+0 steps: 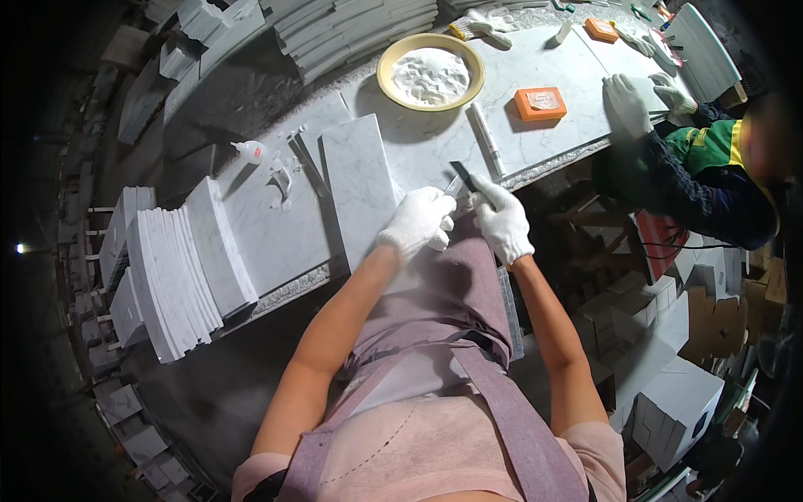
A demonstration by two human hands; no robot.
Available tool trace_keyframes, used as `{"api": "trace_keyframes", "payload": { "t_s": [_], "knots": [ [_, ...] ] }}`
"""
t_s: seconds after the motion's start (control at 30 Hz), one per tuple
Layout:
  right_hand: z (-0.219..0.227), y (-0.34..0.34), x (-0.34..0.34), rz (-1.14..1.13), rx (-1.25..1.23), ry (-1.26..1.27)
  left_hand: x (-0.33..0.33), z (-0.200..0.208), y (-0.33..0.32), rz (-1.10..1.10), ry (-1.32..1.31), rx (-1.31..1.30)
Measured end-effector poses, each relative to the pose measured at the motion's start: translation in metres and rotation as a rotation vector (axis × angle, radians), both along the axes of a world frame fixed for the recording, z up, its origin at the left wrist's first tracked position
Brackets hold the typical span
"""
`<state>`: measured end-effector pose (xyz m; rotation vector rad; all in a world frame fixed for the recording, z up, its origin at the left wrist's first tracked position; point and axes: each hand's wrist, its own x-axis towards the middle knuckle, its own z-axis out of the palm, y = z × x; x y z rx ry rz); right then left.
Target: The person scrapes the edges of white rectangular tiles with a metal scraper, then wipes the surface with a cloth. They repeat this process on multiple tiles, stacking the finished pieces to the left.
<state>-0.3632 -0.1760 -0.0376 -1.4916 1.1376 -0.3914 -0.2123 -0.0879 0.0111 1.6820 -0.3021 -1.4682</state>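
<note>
My left hand [416, 221], in a white glove, is closed with a small pale, blade-like piece [453, 186] sticking out at the fingertips. Close beside it, my gloved right hand [504, 224] grips a dark, narrow flat tool [461, 175], perhaps a scraper; its far end points up and left. Both hands are at the near edge of the bench. Left of them a marble tile [355, 167] lies on the bench, partly behind my left hand. Past my hands lies a white marker-like tube [486, 138].
A yellow bowl of white powder [431, 77], an orange box [540, 105] and a small white bottle [249, 151] stand on the bench [284, 222]. Marble tiles [171, 276] are stacked at left. A co-worker's gloved hand [627, 105] rests at right. Cartons [677, 410] stand below.
</note>
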Motion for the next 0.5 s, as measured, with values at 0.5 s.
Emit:
{"api": "trace_keyframes", "payload": {
  "t_s": [0.5],
  "knots": [
    [0.001,0.025,0.009,-0.076,0.136,-0.232,0.002,-0.005,-0.001,0.005,0.044,-0.014]
  ]
}}
